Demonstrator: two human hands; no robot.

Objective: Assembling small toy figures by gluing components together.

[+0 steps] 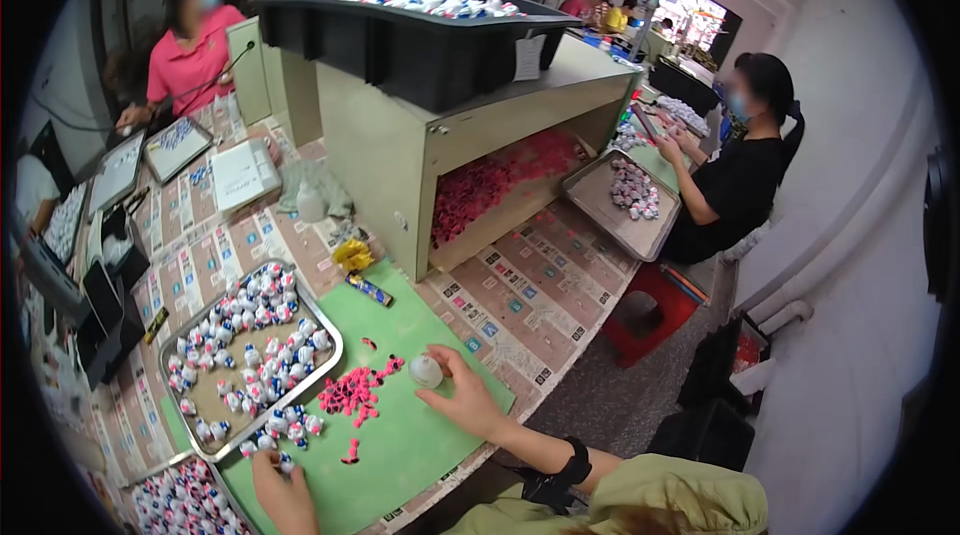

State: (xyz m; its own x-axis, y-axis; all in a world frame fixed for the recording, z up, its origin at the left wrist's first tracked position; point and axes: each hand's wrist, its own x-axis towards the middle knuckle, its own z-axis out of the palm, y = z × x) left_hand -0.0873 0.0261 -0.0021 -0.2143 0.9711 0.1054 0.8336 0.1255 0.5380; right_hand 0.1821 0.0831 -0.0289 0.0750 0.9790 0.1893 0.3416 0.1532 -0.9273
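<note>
My right hand (468, 403) grips a small round translucent white container (425, 371) between thumb and fingers, just above the green mat (420, 455). My left hand (282, 491) is closed at the mat's near left, with a small white and blue figurine (287, 463) at its fingertips. Beyond it lies a cluster of similar figurines (283, 425), at the edge of a metal tray (336, 335) that holds many more. Between my hands, small pink and dark pieces (352, 392) are scattered in a loose pile on the mat.
A second tray of figurines (185, 503) is at the lower left. Behind the mat lie a dark tube (369, 290) and a yellow item (352, 255). A wooden shelf box (375, 155) bears a black bin (430, 60). Co-workers sit at right (745, 175) and far left (190, 60).
</note>
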